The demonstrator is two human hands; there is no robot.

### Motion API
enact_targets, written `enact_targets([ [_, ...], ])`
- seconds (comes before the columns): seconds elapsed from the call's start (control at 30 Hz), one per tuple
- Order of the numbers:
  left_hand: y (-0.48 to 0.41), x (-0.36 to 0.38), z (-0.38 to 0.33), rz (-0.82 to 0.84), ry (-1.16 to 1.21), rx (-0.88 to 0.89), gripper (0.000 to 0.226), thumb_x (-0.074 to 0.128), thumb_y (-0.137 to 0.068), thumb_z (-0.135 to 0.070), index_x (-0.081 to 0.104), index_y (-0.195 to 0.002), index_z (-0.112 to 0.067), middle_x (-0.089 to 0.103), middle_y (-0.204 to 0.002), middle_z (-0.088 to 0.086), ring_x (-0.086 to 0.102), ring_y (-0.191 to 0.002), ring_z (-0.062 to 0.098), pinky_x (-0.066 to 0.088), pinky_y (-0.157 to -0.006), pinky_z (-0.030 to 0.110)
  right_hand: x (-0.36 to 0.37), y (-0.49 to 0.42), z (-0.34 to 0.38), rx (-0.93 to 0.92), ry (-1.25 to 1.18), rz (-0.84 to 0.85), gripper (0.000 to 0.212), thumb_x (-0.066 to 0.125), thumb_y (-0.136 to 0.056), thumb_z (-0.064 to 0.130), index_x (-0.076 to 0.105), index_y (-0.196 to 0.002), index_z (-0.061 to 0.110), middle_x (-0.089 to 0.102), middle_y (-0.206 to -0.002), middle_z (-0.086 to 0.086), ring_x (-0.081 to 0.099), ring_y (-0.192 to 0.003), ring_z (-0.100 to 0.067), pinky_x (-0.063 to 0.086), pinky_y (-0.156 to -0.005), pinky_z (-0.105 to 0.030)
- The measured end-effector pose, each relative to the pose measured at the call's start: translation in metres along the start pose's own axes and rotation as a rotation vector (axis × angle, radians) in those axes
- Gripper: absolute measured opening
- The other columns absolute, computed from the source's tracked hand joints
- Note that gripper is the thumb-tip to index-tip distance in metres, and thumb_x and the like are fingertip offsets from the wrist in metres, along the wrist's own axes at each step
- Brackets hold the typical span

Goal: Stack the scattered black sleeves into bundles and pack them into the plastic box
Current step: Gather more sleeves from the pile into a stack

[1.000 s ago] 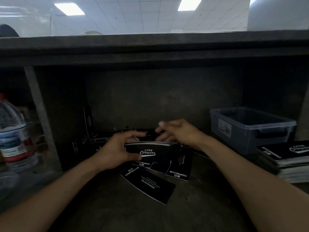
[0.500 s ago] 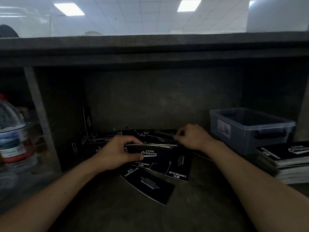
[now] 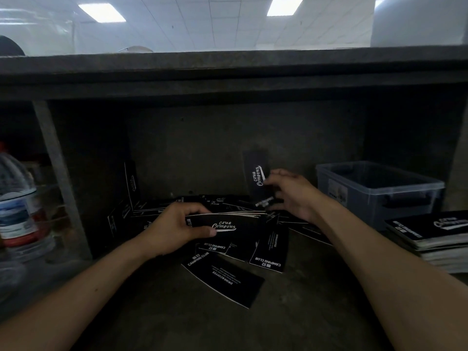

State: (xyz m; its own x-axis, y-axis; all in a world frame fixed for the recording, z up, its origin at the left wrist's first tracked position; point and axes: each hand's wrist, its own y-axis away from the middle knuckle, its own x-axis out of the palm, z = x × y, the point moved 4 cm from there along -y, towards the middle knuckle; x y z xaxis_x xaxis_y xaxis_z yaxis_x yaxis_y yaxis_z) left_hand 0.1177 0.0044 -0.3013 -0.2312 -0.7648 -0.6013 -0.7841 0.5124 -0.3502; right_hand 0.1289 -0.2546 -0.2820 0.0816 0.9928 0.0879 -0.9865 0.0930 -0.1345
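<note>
The left hand [image 3: 177, 230] is clamped round the left end of a bundle [image 3: 235, 224] of flat sleeves, while the right hand [image 3: 291, 196] pinches 1 sleeve [image 3: 255, 173] by its lower part, upright just beyond the bundle's far end. They look like thin, light card, stiff but slick and apt to fan, so I judge a grip across the short ends safest. More loose sleeves [image 3: 222, 279] lie beneath and before the left hand; the plastic box [image 3: 359, 198] stands open right of the right hand, under a low shelf [image 3: 228, 72] that limits lifting.

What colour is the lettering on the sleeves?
White, on the black sleeves; clearest in the head view.
</note>
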Motion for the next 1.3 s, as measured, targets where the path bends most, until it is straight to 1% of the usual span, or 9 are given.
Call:
enact_targets([
  [0.13, 0.0, 0.001, 0.002, 0.006, -0.004, -0.001, 0.018, 0.082, -0.078, -0.012, 0.075, -0.094, -0.013, 0.077, -0.095, 0.004, 0.074, -0.088, 0.018, 0.058, -0.079, 0.023, 0.001, 0.001, -0.002, -0.077, 0.123, 0.048, 0.039, 0.076, -0.079, 0.006, 0.063, -0.114, 0.019, 0.075, -0.105, -0.003, 0.069, -0.097, -0.019, 0.051, -0.087, -0.039],
  [0.27, -0.001, 0.001, 0.004, 0.013, -0.01, -0.003, 0.019, 0.082, -0.078, -0.014, 0.075, -0.095, -0.016, 0.077, -0.096, 0.001, 0.074, -0.088, 0.015, 0.057, -0.081, 0.024, 0.008, 0.001, -0.001, -0.164, 0.156, -0.053, 0.052, 0.073, -0.079, -0.005, 0.058, -0.12, 0.023, 0.071, -0.101, 0.001, 0.067, -0.088, -0.012, 0.053, -0.07, -0.027],
  [0.4, -0.002, 0.0, 0.005, -0.004, -0.026, 0.001, 0.023, 0.084, -0.076, -0.015, 0.076, -0.097, -0.018, 0.077, -0.101, -0.003, 0.073, -0.093, 0.009, 0.055, -0.086, 0.025, 0.004, 0.003, 0.009, -0.253, -0.052, -0.102, 0.061, 0.064, -0.076, -0.016, 0.059, -0.116, 0.03, 0.07, -0.103, -0.003, 0.069, -0.083, -0.017, 0.056, -0.065, -0.033],
  [0.6, -0.003, -0.002, 0.009, -0.042, -0.039, -0.003, 0.038, 0.089, -0.068, -0.016, 0.074, -0.102, -0.025, 0.071, -0.116, -0.01, 0.067, -0.107, 0.001, 0.05, -0.095, 0.02, 0.011, 0.006, 0.014, -0.175, -0.352, -0.03, 0.047, 0.046, -0.084, -0.017, 0.07, -0.101, 0.019, 0.065, -0.09, -0.005, 0.062, -0.081, -0.019, 0.054, -0.081, -0.043],
  [0.73, -0.003, -0.001, 0.01, -0.032, 0.051, -0.005, 0.076, 0.09, -0.066, -0.008, 0.056, -0.132, -0.025, 0.067, -0.127, -0.007, 0.064, -0.117, 0.004, 0.05, -0.099, 0.023, 0.018, 0.006, 0.005, -0.026, -0.427, 0.074, 0.019, 0.06, -0.092, 0.001, 0.067, -0.094, 0.019, 0.071, -0.084, -0.002, 0.071, -0.087, -0.022, 0.054, -0.085, -0.046],
  [0.97, 0.0, 0.0, 0.004, -0.065, 0.117, 0.011, 0.066, 0.081, -0.074, 0.005, 0.058, -0.128, -0.024, 0.077, -0.106, -0.004, 0.073, -0.098, 0.01, 0.056, -0.082, 0.018, 0.015, 0.007, -0.011, 0.087, -0.153, 0.093, 0.015, 0.071, -0.086, 0.012, 0.071, -0.098, 0.021, 0.076, -0.094, 0.002, 0.071, -0.09, -0.015, 0.055, -0.082, -0.033],
  [1.17, 0.001, -0.001, -0.001, -0.026, 0.044, 0.042, 0.058, 0.083, -0.074, -0.001, 0.065, -0.123, -0.026, 0.073, -0.11, -0.014, 0.07, -0.102, 0.003, 0.054, -0.083, 0.015, 0.003, 0.001, -0.021, 0.004, 0.397, -0.119, 0.028, 0.052, -0.093, 0.019, 0.075, -0.107, 0.01, 0.075, -0.109, -0.003, 0.068, -0.099, -0.017, 0.05, -0.084, -0.03],
  [1.23, 0.002, 0.0, 0.001, -0.006, 0.037, 0.039, 0.063, 0.086, -0.072, -0.006, 0.064, -0.126, -0.031, 0.074, -0.11, -0.008, 0.068, -0.107, 0.003, 0.055, -0.088, 0.018, -0.001, -0.004, -0.029, -0.127, 0.758, -0.05, 0.03, 0.049, -0.097, 0.014, 0.072, -0.116, 0.013, 0.068, -0.125, -0.002, 0.06, -0.117, -0.018, 0.043, -0.101, -0.026],
  [1.3, 0.002, -0.001, 0.003, -0.011, 0.005, 0.044, 0.06, 0.086, -0.074, -0.01, 0.064, -0.125, -0.033, 0.074, -0.107, -0.004, 0.068, -0.106, 0.003, 0.055, -0.089, 0.018, -0.005, -0.008, -0.038, -0.209, 1.099, 0.045, 0.028, 0.056, -0.095, 0.018, 0.071, -0.119, 0.02, 0.069, -0.124, -0.001, 0.06, -0.118, -0.019, 0.043, -0.1, -0.024],
])
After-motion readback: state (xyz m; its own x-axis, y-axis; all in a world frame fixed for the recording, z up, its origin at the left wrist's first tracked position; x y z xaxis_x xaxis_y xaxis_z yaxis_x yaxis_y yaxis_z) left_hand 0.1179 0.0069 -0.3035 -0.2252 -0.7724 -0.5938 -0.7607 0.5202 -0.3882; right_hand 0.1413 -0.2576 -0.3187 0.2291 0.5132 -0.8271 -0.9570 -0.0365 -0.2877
